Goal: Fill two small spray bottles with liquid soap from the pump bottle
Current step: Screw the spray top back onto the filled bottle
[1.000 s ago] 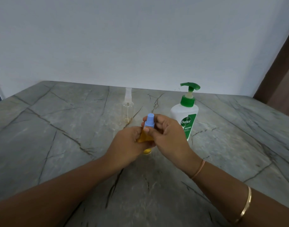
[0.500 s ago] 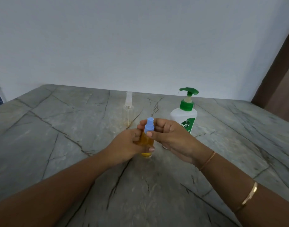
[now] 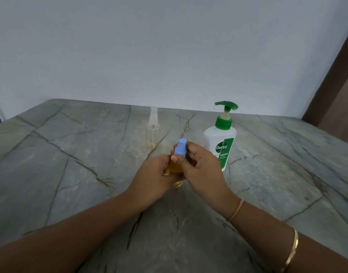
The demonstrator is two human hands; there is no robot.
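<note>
The left hand is curled round the yellow bottle and holds it upright, low over the worktop. I cannot tell if its bottom touches the stone. The grip is there so the bottle does not turn or tip. The right hand pinches the blue cap on top between thumb and fingers. I think it is twisting the cap tight, since the bottle already looks full of soap. So one bottle seems nearly done.

The clear bottle stands farther back, well apart from the hands, with its own cap on. It looks almost empty, with just a bit of yellow at the bottom. That one is likely next. The pump bottle stands upright just behind the right hand, close by so it is easy to reach. Its green spout points left, toward the small bottles.
</note>
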